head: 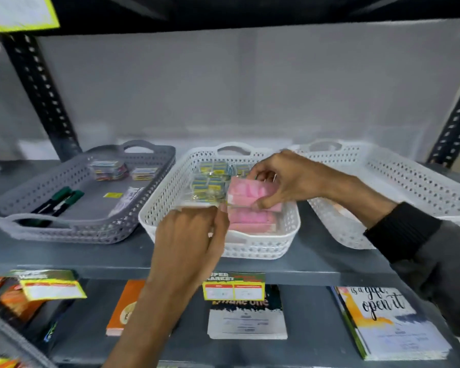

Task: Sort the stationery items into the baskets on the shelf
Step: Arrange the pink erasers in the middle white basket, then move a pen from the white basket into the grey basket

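Three baskets sit in a row on the grey shelf [64,257]. Over the middle white basket [263,248] the right hand [284,179] pinches a pink packet [246,193] — raised above more pink packets [250,221] stacked at the basket's front right corner. The left hand [191,243] hovers at the front rim, fingers curled toward the packet's left end; whether it grips anything, I cannot tell. Markers [61,200] lie in the grey basket [72,232] at the shelf's left end.

right white basket [398,176] open, middle basket [263,248] crowded
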